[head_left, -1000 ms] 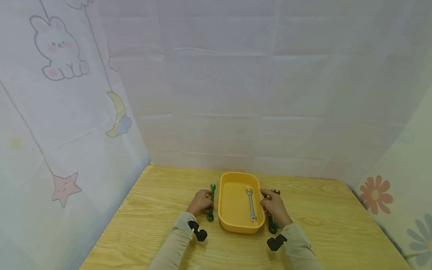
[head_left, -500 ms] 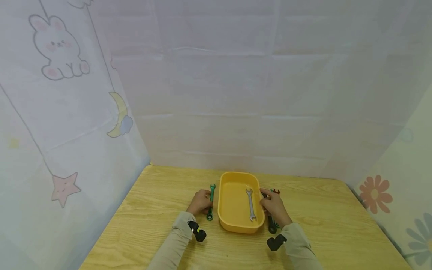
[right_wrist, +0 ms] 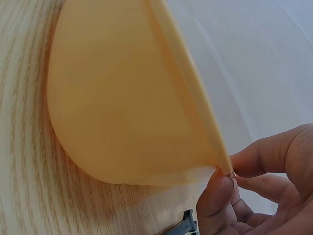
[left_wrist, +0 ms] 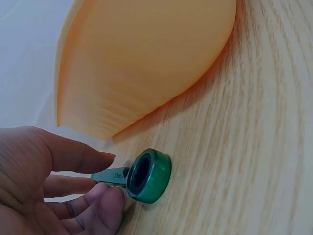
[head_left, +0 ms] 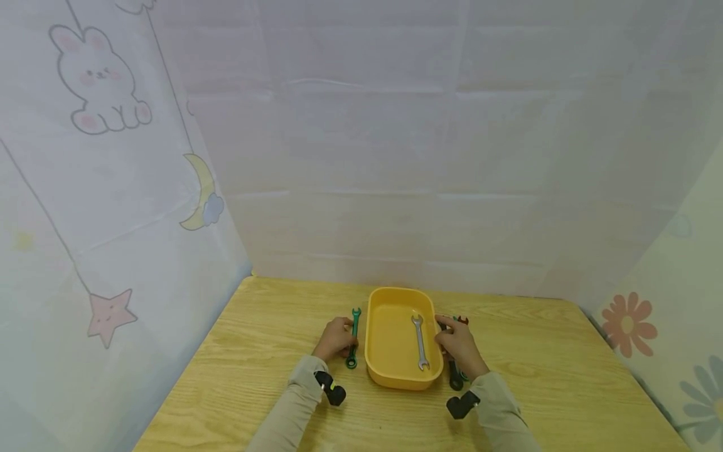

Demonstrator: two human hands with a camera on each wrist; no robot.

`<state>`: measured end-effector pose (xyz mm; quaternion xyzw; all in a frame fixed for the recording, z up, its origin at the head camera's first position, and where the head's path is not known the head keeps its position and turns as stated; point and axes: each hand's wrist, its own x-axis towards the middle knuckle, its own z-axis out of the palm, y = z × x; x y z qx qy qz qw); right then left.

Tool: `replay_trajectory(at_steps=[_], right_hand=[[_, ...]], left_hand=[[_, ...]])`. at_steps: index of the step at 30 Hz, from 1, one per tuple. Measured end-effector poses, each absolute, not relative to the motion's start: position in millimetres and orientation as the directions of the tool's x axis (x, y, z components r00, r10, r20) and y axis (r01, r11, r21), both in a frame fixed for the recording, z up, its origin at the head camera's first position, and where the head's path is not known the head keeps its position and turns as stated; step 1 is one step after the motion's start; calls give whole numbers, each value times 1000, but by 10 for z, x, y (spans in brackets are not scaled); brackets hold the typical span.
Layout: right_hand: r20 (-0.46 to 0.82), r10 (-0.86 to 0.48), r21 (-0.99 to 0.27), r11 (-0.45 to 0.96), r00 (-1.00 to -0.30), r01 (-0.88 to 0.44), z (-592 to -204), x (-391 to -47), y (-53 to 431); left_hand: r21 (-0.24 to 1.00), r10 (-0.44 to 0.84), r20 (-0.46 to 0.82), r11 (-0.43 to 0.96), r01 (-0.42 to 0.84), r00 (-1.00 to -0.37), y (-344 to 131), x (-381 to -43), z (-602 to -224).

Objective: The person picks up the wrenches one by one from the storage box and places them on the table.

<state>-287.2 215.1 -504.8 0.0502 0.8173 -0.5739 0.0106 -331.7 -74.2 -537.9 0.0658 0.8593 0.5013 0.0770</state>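
Note:
A yellow plastic bin (head_left: 390, 342) stands on the table, with a silver open-end wrench (head_left: 420, 344) lying inside along its right side. My left hand (head_left: 334, 339) is just left of the bin, its thumb and fingers pinching a green ratchet wrench (left_wrist: 152, 177) by the shank. The wrench's ring end points toward me and its open end points away. My right hand (head_left: 460, 346) pinches the bin's right rim (right_wrist: 215, 134) between thumb and fingers. Partly hidden beneath that hand lie a dark wrench (head_left: 455, 378) and others with red and green ends.
The wood-grain table (head_left: 271, 389) reaches back to a pale hanging sheet (head_left: 361, 157). Printed sheets with a rabbit, moon, star and flowers line both sides. A black wrist camera (head_left: 333, 390) is strapped on each sleeve.
The green wrench has turned slightly in my left hand, so its ring end faces up more plainly. My right hand has stayed on the bin's rim.

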Motion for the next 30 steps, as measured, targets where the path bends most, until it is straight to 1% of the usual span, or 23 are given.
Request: replay_trajectory(at_steps=[4, 11, 19, 26, 30], right_hand=[[-75, 63, -937, 338, -995, 92, -5046, -2871, 2152], [-57, 51, -946, 318, -997, 71, -5042, -2846, 2143], [-62, 60, -944, 320, -996, 79, -5032, -2842, 2135], [-66, 65, -944, 320, -996, 84, -5032, -2844, 2135], [-60, 69, -942, 325, -996, 79, -5046, -2856, 2141]], left_hand=[[870, 178, -58, 491, 38, -982, -732, -3287, -5373], [871, 188, -16, 485, 79, -982, -733, -3235, -5316], [860, 149, 30, 500, 101, -988, -720, -3238, -5329], [832, 139, 124, 524, 180, -982, -703, -3223, -5300], [820, 123, 153, 537, 196, -980, -698, -3229, -5279]])
